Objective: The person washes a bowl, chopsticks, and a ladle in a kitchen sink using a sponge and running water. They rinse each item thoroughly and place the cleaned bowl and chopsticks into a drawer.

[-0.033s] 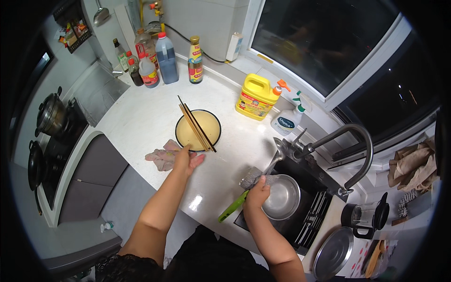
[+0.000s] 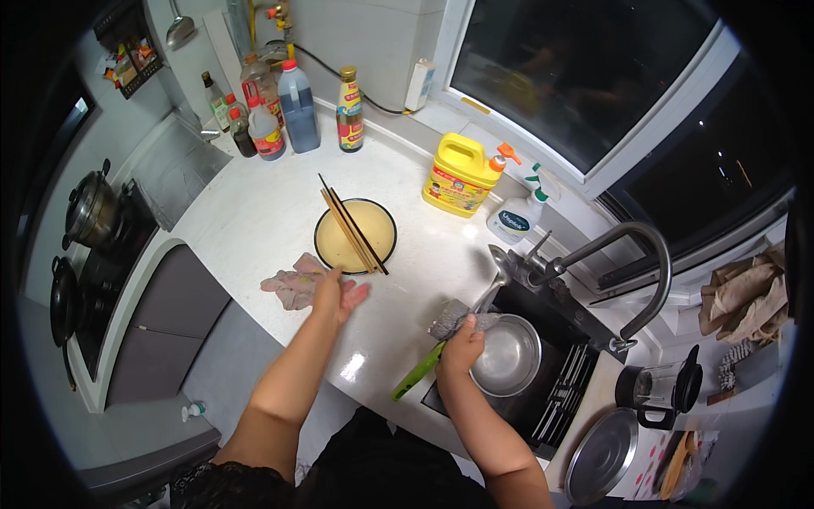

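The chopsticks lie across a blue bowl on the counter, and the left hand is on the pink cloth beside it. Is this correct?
Not quite: the head view shows the bowl is yellow with a dark rim, not blue. The chopsticks do lie across it on the counter, and the left hand rests on the pink cloth beside it.

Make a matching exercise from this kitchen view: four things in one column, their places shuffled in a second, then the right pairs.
Things:
1. chopsticks
2. pink cloth
3. steel bowl
4. yellow jug

Places:
A. in the sink
B. on the counter below the window
C. across the yellow bowl
D. under the left hand

Pairs: 1-C, 2-D, 3-A, 4-B. The chopsticks lie over the yellow bowl; the left hand rests on the cloth; the right hand grips a green-handled brush at the sink.
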A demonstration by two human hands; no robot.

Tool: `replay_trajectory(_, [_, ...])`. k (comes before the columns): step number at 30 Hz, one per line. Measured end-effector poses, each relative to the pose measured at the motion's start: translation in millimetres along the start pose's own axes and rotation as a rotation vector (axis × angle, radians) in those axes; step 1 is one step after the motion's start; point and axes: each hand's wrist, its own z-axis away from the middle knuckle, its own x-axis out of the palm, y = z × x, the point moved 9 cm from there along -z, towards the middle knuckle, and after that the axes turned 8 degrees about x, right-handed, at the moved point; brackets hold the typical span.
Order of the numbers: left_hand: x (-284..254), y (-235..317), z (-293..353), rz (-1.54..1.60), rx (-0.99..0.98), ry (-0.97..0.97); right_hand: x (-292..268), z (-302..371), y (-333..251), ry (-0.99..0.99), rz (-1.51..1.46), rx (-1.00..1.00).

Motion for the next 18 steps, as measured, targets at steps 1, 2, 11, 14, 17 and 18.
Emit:
replay_trajectory(1, [4.4, -15.4, 9.4, -0.045, -0.023, -0.12, 5.9, 1.9, -5.4, -0.016, 0.017, -0.045])
replay_trajectory(2, [9.6, -34.7, 22.1, -0.091, -0.046, -0.24, 10.4, 0.8, -5.9, -0.024, -0.029, -0.069])
replay_trajectory(11, [89.8, -94.8, 144.4, -1.075, 0.238, -0.63, 7.6, -3.4, -32.7, -0.012, 0.146, -0.145])
replay_trajectory(14, [108.0, -101.4, 159.5, -1.345, 0.579, -0.701, -4.1, -36.6, -26.7, -0.026, 0.132, -0.094])
replay_trajectory(17, [120.2, -115.5, 187.8, -1.462, 0.548, -0.858, -47.9, -77.6, -32.6, 0.15, -0.183, 0.02])
replay_trajectory(18, [118.2, -126.8, 196.1, -1.484, 0.468, -0.919, -69.4, -95.8, -25.8, 0.194, -0.141, 0.015])
